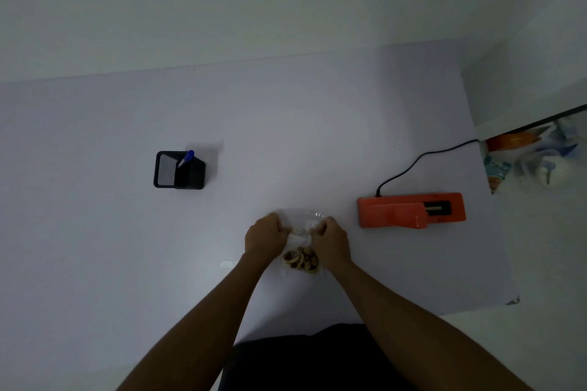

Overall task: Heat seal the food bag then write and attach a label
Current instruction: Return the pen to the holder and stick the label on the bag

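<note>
Item: food bag (301,251), clear plastic, lying on the counter (286,136) directly in front of the person. Contents: brown snack pieces gathered at the near end. A printed strip crosses the bag between the hands.

Left hand (265,235): fingers curled closed, pinching the bag's left edge near its open, far end. Forearm extends straight in from below.

Right hand (330,240): likewise closed, pinching the right edge opposite. Both hands mirror each other, the film held between them.

Heat sealer (411,210): orange, on the counter to the right of the bag, near but apart; black cord (422,157) runs off toward the counter's right edge.

Pen holder (179,170): black mesh, well to the left, holding a blue pen (185,158).

Small white slip (227,263): beside the left forearm; possibly the label, cannot tell.

Step in hand, as judged: readying the bag's mouth for sealing. Sealing, writing and labelling apparently not yet done.

Next move calls for: carrying the flattened mouth rightward to the sealer, film kept taut and contents kept clear of the seam.
</note>
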The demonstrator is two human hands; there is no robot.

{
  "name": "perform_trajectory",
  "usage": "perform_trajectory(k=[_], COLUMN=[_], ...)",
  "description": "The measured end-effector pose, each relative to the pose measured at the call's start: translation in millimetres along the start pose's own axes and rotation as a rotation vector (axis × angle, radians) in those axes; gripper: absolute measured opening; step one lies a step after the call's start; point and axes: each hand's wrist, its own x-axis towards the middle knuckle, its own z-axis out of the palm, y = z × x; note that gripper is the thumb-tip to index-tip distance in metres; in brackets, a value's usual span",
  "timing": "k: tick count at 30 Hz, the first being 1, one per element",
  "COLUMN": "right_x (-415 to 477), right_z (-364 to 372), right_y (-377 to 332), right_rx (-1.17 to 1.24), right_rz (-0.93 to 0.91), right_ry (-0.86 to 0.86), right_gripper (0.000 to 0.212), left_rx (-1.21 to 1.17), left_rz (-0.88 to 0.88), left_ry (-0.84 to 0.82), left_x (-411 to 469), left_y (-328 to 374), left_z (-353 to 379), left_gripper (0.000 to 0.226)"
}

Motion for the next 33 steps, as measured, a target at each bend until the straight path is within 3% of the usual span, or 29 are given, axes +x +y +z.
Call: perform_trajectory(k=[4, 6, 22, 25, 28, 33], right_x=[-10.1, -13.5, -9.8, -17.7, -33.3, -56.7], right_z=[8.6, 11.8, 6.1, -5.5, -10.4, 10.0], right_y=[-3.3, -3.8, 1.9, 13.2, 36.9, 55.2], right_rx=[-0.096, -0.110, -0.009, 0.077, 0.070, 0.207], right_rz=[-0.053, -0.064, -0.082, -0.150, -0.098, -0.062], right_ry=[0.053, 0.070, 0.041, 0.065, 0.146, 0.030], right_gripper=[0.026, 0.033, 0.015, 0.021, 0.022, 0.013], left_rx=[0.028, 0.029, 0.000, -0.093, -0.259, -0.439], left_rz=[0.012, -0.007, 0.039, 0.022, -0.119, -0.243], left_ry=[0.080, 0.091, -0.007, 0.012, 0.060, -0.113], left_x=[-6.8, -7.2, -2.9, -10.5, -29.1, -51.0], left_y=[7.1, 6.2, 0.9, -3.0, -12.8, -24.4], left_z=[7.1, 12.0, 1.1, 0.6, 1.6, 12.0], left_gripper=[0.077, 0.082, 0.019, 0.021, 0.032, 0.033])
